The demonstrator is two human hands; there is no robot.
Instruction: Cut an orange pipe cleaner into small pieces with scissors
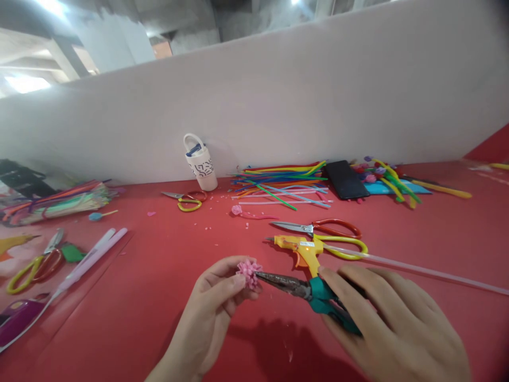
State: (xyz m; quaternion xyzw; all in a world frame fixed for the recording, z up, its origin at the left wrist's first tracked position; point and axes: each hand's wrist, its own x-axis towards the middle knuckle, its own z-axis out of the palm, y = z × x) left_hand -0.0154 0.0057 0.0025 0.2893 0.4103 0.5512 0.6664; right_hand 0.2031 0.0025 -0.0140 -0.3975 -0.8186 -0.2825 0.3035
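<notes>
Between the thumb and fingers of my left hand [217,297] is a small pink flower [249,271] with many short, pointed petals. My right hand [392,321] grips the green handles of needle-nose pliers [318,294]. The pliers' tip touches the flower's right side; whether the jaws pinch a petal is too small to tell. Just beyond the pliers lies a yellow hot glue gun [300,246], its long clear glue stick [421,273] reaching to the right. Scissors [318,229] with one red and one yellow handle rest behind the glue gun.
Several coloured straw-like strips [282,183] lie by the wall [254,101], beside a black phone [345,180] and a white tumbler [202,167]. More scissors [189,200] sit near the tumbler. A pink hair-straightener-like tool [93,257] with a cord lies at left on the red table [159,318].
</notes>
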